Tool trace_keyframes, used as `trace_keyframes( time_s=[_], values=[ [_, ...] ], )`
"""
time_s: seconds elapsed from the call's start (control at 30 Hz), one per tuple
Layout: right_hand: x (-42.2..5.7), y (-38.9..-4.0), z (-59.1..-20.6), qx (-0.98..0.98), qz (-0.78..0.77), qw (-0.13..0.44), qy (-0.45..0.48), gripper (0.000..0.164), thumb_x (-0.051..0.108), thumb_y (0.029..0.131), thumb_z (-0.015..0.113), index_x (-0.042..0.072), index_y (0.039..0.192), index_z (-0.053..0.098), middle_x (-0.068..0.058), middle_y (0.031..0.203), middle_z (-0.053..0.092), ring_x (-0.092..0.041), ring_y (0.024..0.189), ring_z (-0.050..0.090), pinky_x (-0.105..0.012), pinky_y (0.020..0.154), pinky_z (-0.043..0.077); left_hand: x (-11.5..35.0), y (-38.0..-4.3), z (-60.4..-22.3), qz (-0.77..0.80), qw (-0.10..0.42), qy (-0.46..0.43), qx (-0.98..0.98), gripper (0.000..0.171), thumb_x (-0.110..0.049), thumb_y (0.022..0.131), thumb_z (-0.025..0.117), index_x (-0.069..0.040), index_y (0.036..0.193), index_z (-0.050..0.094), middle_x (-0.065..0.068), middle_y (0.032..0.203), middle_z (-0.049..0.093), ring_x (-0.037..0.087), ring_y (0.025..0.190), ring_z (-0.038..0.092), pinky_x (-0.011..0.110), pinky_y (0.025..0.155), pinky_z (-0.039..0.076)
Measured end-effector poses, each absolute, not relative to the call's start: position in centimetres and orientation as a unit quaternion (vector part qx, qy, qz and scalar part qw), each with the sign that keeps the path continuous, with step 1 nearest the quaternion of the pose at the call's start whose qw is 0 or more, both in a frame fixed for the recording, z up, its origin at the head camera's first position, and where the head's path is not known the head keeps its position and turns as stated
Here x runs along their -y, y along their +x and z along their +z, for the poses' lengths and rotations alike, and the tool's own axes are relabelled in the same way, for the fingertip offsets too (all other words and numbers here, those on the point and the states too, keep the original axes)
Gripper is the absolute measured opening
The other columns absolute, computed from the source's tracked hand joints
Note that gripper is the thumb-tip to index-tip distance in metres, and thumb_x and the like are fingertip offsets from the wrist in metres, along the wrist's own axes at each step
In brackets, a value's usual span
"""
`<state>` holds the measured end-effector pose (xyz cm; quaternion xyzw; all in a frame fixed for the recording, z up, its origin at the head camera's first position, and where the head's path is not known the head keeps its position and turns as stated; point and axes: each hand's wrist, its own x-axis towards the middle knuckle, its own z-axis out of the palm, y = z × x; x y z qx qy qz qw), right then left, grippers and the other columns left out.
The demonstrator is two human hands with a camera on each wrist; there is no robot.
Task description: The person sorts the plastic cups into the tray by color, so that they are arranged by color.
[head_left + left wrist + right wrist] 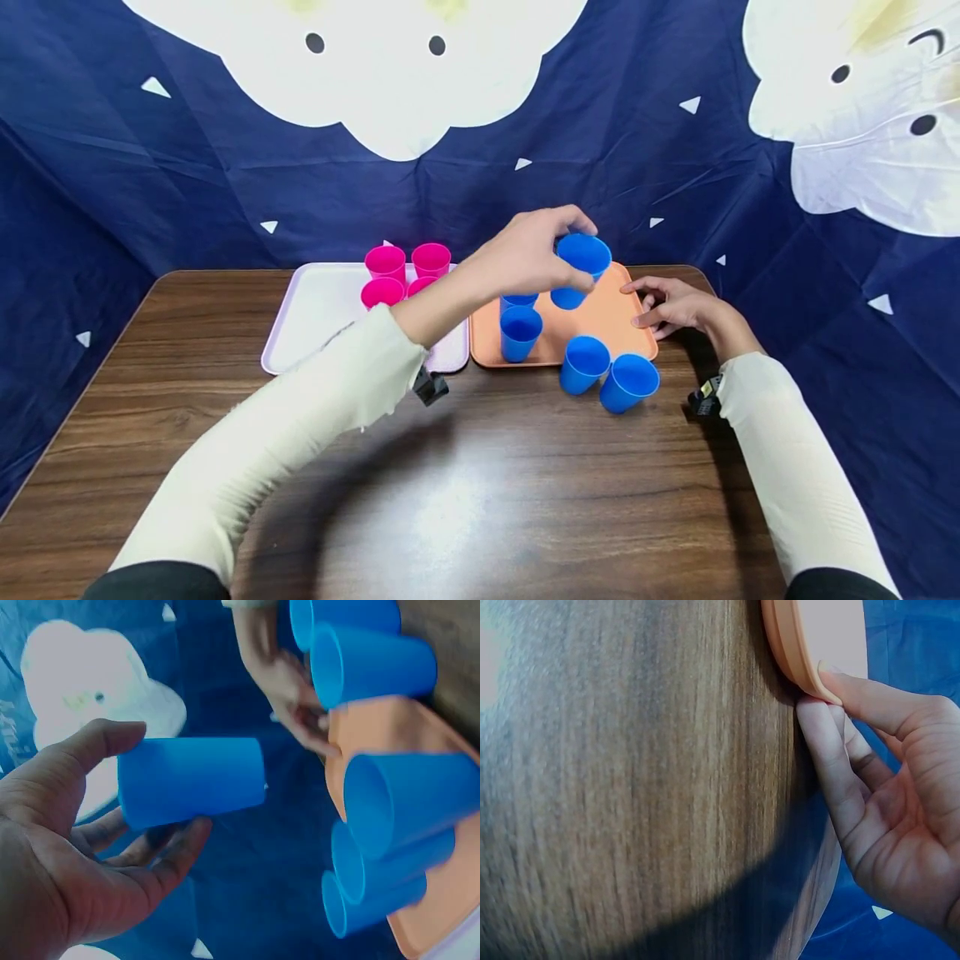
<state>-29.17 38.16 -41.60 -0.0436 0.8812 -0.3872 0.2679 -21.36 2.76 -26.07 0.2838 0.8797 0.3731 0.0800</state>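
My left hand [531,254] grips a blue cup [195,780] near its rim, thumb on one side and fingers on the other, held up over the orange tray [555,329]. On that tray's left side stand more blue cups [521,333], partly hidden behind the left hand in the head view. With thumb and fingers, my right hand [671,307] pinches the tray's right rim; the right wrist view shows the thumb on top of the rim [817,682] and a finger beneath. Two blue cups [630,382] stand side by side at the tray's front edge.
Left of the orange tray lies a pale lilac tray [307,321] carrying several pink cups [386,262], some covered by the left forearm. Both trays rest on a brown wooden table [480,492]. Behind the table hangs a dark blue cloth [322,200] with white cloud shapes.
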Motion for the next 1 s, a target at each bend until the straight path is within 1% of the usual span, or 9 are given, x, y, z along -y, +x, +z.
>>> trace_keyframes(
  time_s=[0.17, 0.33, 0.47, 0.67, 0.83, 0.93, 1.0],
  values=[
    [-38.2, -29.3, -41.9, -0.882, -0.387, 0.265, -0.043, 0.08, 0.004, 0.1, 0.083, 0.005, 0.169, 0.043, -0.004, 0.101, 0.05, -0.016, 0.079, 0.065, -0.032, 0.069, 0.069, -3.1, -24.1, -26.2, 0.347, 0.084, 0.251, -0.9, 0.059, -0.03, 0.094, 0.089, -0.014, 0.146, 0.066, 0.008, 0.14, 0.073, 0.026, 0.124, 0.071, 0.042, 0.104, 0.064],
    [-38.2, -29.3, -42.0, -0.886, -0.381, 0.26, -0.043, 0.08, 0.004, 0.1, 0.084, 0.004, 0.169, 0.043, -0.003, 0.098, 0.055, -0.015, 0.078, 0.068, -0.033, 0.069, 0.069, -3.6, -26.1, -26.9, 0.329, 0.095, 0.222, -0.913, 0.061, -0.025, 0.093, 0.09, -0.014, 0.148, 0.064, 0.009, 0.147, 0.071, 0.027, 0.13, 0.068, 0.045, 0.11, 0.062],
    [-38.2, -29.3, -41.9, -0.887, -0.38, 0.26, -0.042, 0.08, 0.004, 0.1, 0.083, 0.004, 0.169, 0.043, -0.003, 0.097, 0.057, -0.016, 0.077, 0.068, -0.033, 0.069, 0.069, -4.1, -27.5, -27.7, 0.321, 0.102, 0.209, -0.918, 0.065, -0.023, 0.093, 0.091, -0.014, 0.151, 0.063, 0.009, 0.151, 0.069, 0.028, 0.134, 0.067, 0.045, 0.113, 0.061],
    [-38.3, -29.3, -41.7, -0.886, -0.38, 0.263, -0.04, 0.08, 0.004, 0.1, 0.084, 0.004, 0.169, 0.042, -0.003, 0.097, 0.057, -0.017, 0.077, 0.068, -0.033, 0.069, 0.069, -5.0, -29.3, -29.8, 0.301, 0.108, 0.205, -0.925, 0.069, -0.026, 0.097, 0.091, -0.014, 0.158, 0.062, 0.01, 0.161, 0.061, 0.029, 0.144, 0.062, 0.046, 0.12, 0.058],
    [-38.2, -29.2, -41.8, -0.885, -0.38, 0.265, -0.04, 0.08, 0.004, 0.1, 0.084, 0.004, 0.169, 0.043, -0.004, 0.097, 0.058, -0.017, 0.075, 0.068, -0.033, 0.069, 0.069, -6.0, -30.2, -31.5, 0.264, 0.102, 0.198, -0.938, 0.07, -0.032, 0.098, 0.091, -0.018, 0.159, 0.062, 0.008, 0.165, 0.059, 0.03, 0.152, 0.055, 0.049, 0.129, 0.044],
    [-38.1, -29.2, -41.7, -0.885, -0.38, 0.267, -0.041, 0.08, 0.005, 0.1, 0.083, 0.004, 0.169, 0.042, -0.004, 0.098, 0.058, -0.017, 0.075, 0.068, -0.032, 0.069, 0.069, -6.6, -31.2, -32.7, 0.238, 0.105, 0.195, -0.946, 0.07, -0.038, 0.096, 0.092, -0.021, 0.158, 0.063, 0.005, 0.166, 0.059, 0.031, 0.154, 0.051, 0.054, 0.13, 0.037],
    [-38.1, -29.2, -41.7, -0.885, -0.379, 0.267, -0.041, 0.08, 0.005, 0.101, 0.083, 0.004, 0.169, 0.042, -0.004, 0.098, 0.058, -0.017, 0.076, 0.068, -0.032, 0.069, 0.069, -6.7, -31.4, -33.0, 0.228, 0.107, 0.195, -0.948, 0.071, -0.039, 0.097, 0.091, -0.021, 0.159, 0.062, 0.006, 0.167, 0.058, 0.033, 0.155, 0.05, 0.054, 0.13, 0.037]
  ],
)
